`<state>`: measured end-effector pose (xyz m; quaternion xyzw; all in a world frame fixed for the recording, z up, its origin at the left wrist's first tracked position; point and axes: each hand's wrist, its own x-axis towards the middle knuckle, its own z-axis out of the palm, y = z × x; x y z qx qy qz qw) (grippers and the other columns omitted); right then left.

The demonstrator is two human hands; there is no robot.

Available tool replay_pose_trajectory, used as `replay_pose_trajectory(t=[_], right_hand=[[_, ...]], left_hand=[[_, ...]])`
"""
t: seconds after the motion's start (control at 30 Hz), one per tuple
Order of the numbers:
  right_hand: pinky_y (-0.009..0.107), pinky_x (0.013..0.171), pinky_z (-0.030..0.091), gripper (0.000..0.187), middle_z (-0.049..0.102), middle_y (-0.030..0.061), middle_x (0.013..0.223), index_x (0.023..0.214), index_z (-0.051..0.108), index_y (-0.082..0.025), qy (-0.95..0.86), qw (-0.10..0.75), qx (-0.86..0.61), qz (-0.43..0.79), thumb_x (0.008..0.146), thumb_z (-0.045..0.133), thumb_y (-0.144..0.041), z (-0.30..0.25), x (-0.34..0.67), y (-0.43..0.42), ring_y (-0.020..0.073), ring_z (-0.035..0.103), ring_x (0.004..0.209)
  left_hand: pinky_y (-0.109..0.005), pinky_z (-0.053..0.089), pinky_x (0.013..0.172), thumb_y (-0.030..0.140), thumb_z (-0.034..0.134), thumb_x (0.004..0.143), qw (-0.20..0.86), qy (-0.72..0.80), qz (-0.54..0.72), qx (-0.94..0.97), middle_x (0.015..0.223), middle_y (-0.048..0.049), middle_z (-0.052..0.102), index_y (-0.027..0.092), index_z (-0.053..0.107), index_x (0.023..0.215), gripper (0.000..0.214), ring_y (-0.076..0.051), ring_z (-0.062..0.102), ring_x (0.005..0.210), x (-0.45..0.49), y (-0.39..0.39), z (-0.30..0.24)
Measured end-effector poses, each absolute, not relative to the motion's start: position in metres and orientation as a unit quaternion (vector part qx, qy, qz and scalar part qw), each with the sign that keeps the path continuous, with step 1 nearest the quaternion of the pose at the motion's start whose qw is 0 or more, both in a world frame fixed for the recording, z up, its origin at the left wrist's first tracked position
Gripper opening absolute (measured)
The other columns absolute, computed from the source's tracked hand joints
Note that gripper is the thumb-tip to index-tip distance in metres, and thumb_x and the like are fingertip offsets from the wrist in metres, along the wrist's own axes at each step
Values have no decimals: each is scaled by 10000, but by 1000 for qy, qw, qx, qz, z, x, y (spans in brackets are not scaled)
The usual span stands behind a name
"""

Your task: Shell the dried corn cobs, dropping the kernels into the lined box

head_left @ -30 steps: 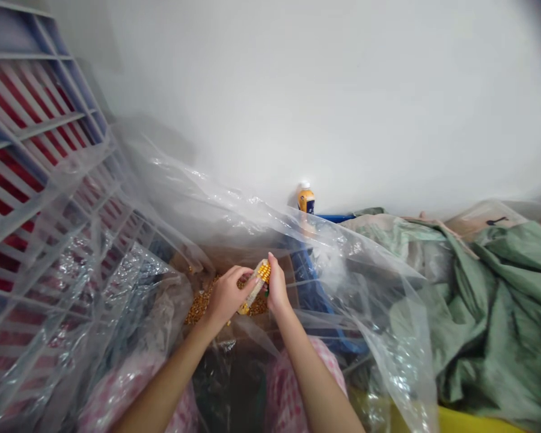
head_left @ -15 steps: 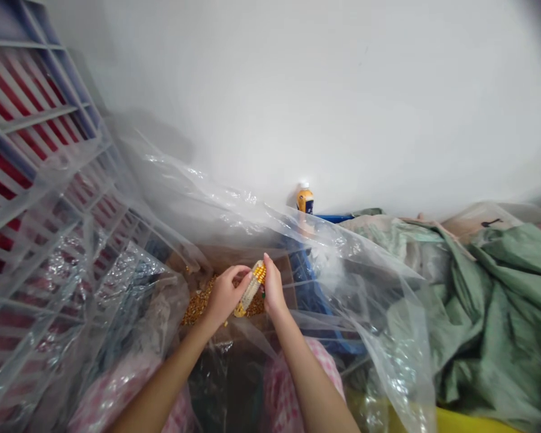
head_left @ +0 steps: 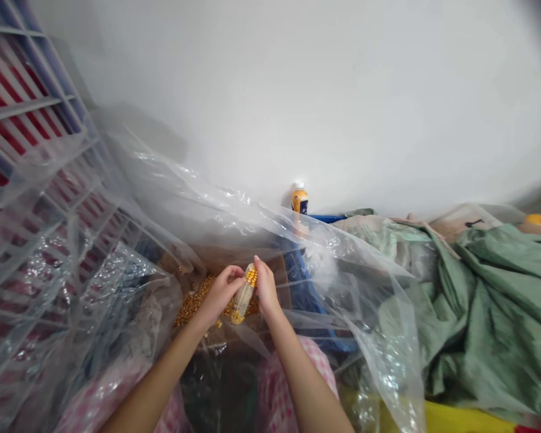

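Note:
Between my hands is a corn cob [head_left: 243, 297], tilted, its middle stripped pale, with yellow kernels at the top and some at the lower end. My right hand [head_left: 265, 287] is wrapped round the cob's upper right side. From the left, my left hand [head_left: 220, 291] presses its thumb and fingers against the cob near the top kernels; the fingers are curled. Loose corn kernels [head_left: 192, 305] lie below in a cardboard box [head_left: 277, 276] lined with clear plastic sheet [head_left: 365, 264].
A slatted plastic crate [head_left: 22, 111] stands at the left under plastic. A yellow bottle [head_left: 300, 199] is against the white wall. To the right are a blue crate [head_left: 300, 282] and a heap of green cloth [head_left: 491, 313]. Something yellow [head_left: 460, 416] lies at the bottom right.
The cob is turned a little more upright, and both hands sit slightly further left in view, as the whole scene does. Both hands stay on the cob.

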<state>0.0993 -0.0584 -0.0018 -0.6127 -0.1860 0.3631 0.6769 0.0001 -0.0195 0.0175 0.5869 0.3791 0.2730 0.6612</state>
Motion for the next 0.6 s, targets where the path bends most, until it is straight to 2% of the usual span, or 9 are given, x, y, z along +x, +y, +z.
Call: replay_pose_trajectory(t=[0.2, 0.3, 0.4, 0.6], right_hand=[[204, 482, 307, 355, 400, -50, 521, 622, 440, -178, -152, 682, -594, 399, 721, 523, -509, 1, 100, -57, 83, 374, 490], [208, 483, 307, 362, 391, -49, 521, 623, 423, -182, -145, 681, -597, 398, 719, 512, -519, 5, 101, -57, 88, 382, 491], [206, 500, 314, 358, 393, -45, 537, 640, 443, -176, -169, 671, -601, 400, 728, 500, -519, 6, 101, -58, 88, 376, 509], [206, 521, 302, 376, 375, -37, 562, 633, 434, -172, -225, 645, -631, 367, 740, 475, -531, -3, 98, -59, 92, 343, 543]], left_hand=[[-232, 403, 592, 216, 496, 599, 678, 401, 265, 557, 758, -2, 547, 172, 525, 769, 178, -144, 521, 703, -2, -20, 17], [-232, 407, 586, 314, 511, 658, 693, 395, 248, 549, 791, -11, 554, 172, 534, 809, 209, -156, 533, 741, -4, -18, 19], [-218, 385, 546, 424, 552, 668, 667, 382, 259, 585, 731, -2, 531, 162, 525, 786, 288, -142, 510, 682, -4, -17, 18], [-208, 380, 513, 397, 541, 663, 648, 391, 253, 603, 689, 22, 485, 168, 479, 752, 253, -118, 475, 621, 0, -20, 9]])
